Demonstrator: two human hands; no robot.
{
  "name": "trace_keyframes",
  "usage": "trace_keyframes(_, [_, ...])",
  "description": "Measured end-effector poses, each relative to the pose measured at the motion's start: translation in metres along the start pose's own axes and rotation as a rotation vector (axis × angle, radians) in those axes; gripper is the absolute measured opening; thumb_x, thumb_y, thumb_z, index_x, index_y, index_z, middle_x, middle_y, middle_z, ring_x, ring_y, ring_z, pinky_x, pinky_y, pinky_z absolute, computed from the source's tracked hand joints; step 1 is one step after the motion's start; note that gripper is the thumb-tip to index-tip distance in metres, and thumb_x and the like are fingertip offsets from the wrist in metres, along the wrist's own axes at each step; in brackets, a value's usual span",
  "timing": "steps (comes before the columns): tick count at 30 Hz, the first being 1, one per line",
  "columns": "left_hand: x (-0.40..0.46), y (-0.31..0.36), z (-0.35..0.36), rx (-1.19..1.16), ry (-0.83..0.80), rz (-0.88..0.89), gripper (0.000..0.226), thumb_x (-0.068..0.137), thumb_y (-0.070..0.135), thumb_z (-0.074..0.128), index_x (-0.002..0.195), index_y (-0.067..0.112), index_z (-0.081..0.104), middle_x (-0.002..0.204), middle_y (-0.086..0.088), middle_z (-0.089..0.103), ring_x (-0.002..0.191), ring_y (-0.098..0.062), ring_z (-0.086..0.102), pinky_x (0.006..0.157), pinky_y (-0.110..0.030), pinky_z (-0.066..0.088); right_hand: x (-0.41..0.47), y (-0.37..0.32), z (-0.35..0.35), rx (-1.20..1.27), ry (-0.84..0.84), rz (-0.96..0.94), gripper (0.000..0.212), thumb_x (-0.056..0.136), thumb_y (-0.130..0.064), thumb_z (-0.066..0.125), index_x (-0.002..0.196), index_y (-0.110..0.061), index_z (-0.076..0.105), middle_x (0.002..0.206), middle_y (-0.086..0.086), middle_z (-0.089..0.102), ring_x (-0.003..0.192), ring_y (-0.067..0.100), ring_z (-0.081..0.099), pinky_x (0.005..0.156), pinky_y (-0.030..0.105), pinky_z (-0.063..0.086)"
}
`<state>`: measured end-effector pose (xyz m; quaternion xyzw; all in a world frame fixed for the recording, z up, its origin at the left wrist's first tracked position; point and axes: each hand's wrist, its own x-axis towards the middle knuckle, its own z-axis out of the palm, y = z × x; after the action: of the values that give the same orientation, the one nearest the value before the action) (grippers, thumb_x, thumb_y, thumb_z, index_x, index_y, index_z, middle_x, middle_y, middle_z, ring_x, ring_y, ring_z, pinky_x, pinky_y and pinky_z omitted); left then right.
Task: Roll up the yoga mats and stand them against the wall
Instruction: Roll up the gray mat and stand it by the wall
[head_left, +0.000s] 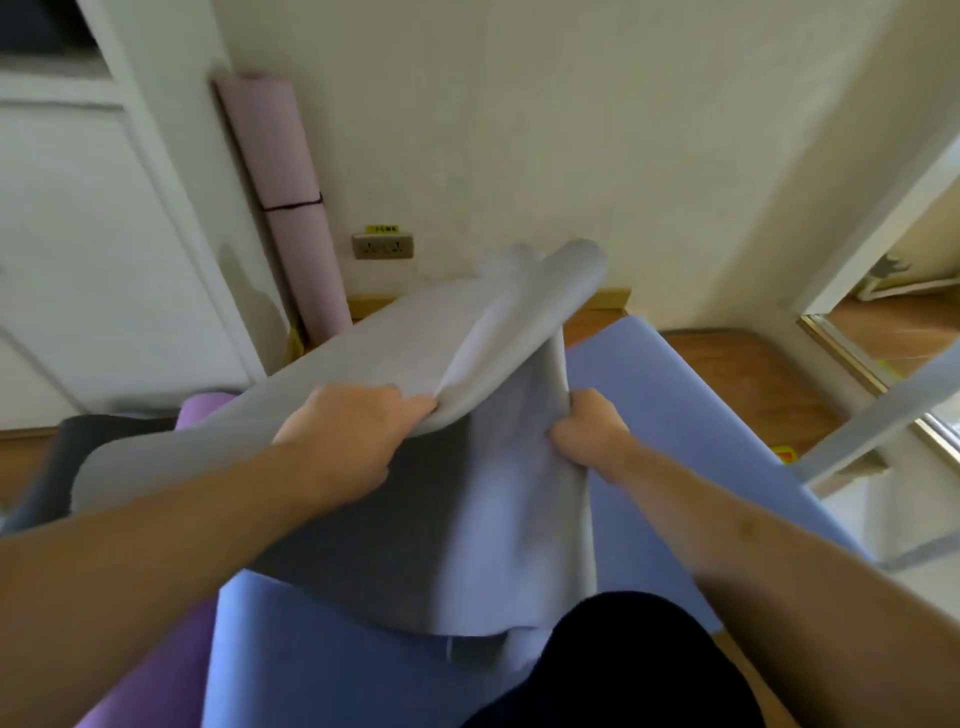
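Grey mat (363, 343) between both gripping hands

A single head-worn wide-angle camera looks forward and steeply down from the person's own height. Both forearms reach in from the bottom edge, close to the lens. The view faces the cream wall (571, 130), with the wooden floor (753, 384) beneath at right.
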<state>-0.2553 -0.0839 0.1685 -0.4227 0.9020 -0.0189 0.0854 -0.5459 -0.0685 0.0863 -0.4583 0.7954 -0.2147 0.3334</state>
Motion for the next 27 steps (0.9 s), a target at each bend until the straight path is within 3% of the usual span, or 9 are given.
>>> trace_keyframes(4, [-0.044,-0.016,-0.092,0.131,0.139,-0.021,0.060,0.091,0.013,0.060,0.142,0.039,0.041,0.109,0.002,0.060,0.094,-0.026,0.067,0.082,-0.043,0.059,-0.051,-0.082,-0.029,0.265,0.053,-0.113,0.024,0.078,0.003,0.065,0.096,-0.009,0.077,0.097,0.012,0.077,0.089,0.034,0.074,0.077,0.055,0.066])
trace_keyframes(7, [-0.080,-0.022,-0.152,0.222,0.240,-0.031,0.063,0.089,0.010,0.057,0.143,0.038,0.039,0.099,0.003,0.056,0.083,-0.027,0.062,0.073,-0.039,0.055,-0.094,-0.136,-0.046,0.494,0.120,-0.157,0.019,0.082,0.008,0.071,0.093,-0.008,0.073,0.099,0.018,0.076,0.088,0.036,0.074,0.076,0.057,0.064])
trace_keyframes(10, [-0.113,-0.024,-0.198,0.266,0.339,-0.022,0.063,0.091,0.010,0.054,0.145,0.039,0.038,0.110,0.002,0.061,0.094,-0.029,0.066,0.072,-0.038,0.050,-0.125,-0.167,-0.042,0.768,0.204,-0.149,0.020,0.082,0.005,0.072,0.097,-0.007,0.068,0.102,0.020,0.075,0.088,0.037,0.073,0.067,0.051,0.063])
trace_keyframes(12, [-0.130,-0.024,-0.218,0.310,0.386,0.012,0.058,0.092,0.014,0.052,0.144,0.038,0.039,0.115,0.001,0.061,0.100,-0.029,0.066,0.073,-0.039,0.050,-0.142,-0.175,-0.027,1.001,0.225,-0.156,0.026,0.079,-0.002,0.076,0.105,-0.006,0.070,0.105,0.021,0.077,0.094,0.041,0.074,0.069,0.058,0.062])
trace_keyframes(15, [-0.147,-0.022,-0.231,0.364,0.408,0.035,0.052,0.095,0.018,0.054,0.141,0.038,0.041,0.115,0.002,0.061,0.101,-0.027,0.066,0.072,-0.039,0.053,-0.157,-0.172,0.020,1.255,-0.004,-0.126,0.031,0.094,-0.017,0.075,0.124,-0.010,0.069,0.108,0.013,0.079,0.090,0.033,0.073,0.062,0.041,0.057])
trace_keyframes(18, [-0.157,-0.022,-0.222,0.351,0.369,0.021,0.052,0.095,0.013,0.055,0.140,0.036,0.043,0.116,0.001,0.059,0.105,-0.027,0.065,0.071,-0.036,0.043,-0.168,-0.159,0.082,0.902,-0.393,0.055,0.039,0.104,-0.036,0.067,0.133,-0.011,0.059,0.124,0.014,0.068,0.077,0.032,0.072,0.067,0.042,0.057])
trace_keyframes(21, [-0.163,-0.028,-0.197,0.324,0.336,0.035,0.052,0.095,0.011,0.059,0.138,0.036,0.042,0.117,0.002,0.059,0.104,-0.026,0.066,0.077,-0.037,0.051,-0.180,-0.145,0.114,0.299,-0.613,-0.010,0.048,0.106,-0.025,0.066,0.148,-0.009,0.048,0.152,0.012,0.050,0.074,0.021,0.070,0.065,0.031,0.056])
trace_keyframes(24, [-0.165,-0.038,-0.162,0.288,0.280,0.020,0.057,0.098,0.013,0.061,0.145,0.035,0.037,0.123,0.001,0.059,0.108,-0.026,0.066,0.087,-0.040,0.056,-0.203,-0.148,0.100,-0.021,-0.718,-0.259,0.038,0.106,-0.012,0.060,0.144,-0.006,0.056,0.131,0.007,0.062,0.081,0.018,0.071,0.075,0.030,0.055])
trace_keyframes(27, [-0.163,-0.044,-0.122,0.239,0.252,-0.005,0.064,0.096,0.015,0.060,0.149,0.033,0.028,0.126,0.000,0.057,0.109,-0.026,0.065,0.077,-0.037,0.048,-0.234,-0.165,0.056,-0.118,-0.760,-0.460,0.024,0.101,-0.002,0.059,0.122,-0.007,0.072,0.114,0.007,0.077,0.095,0.024,0.078,0.084,0.033,0.060])
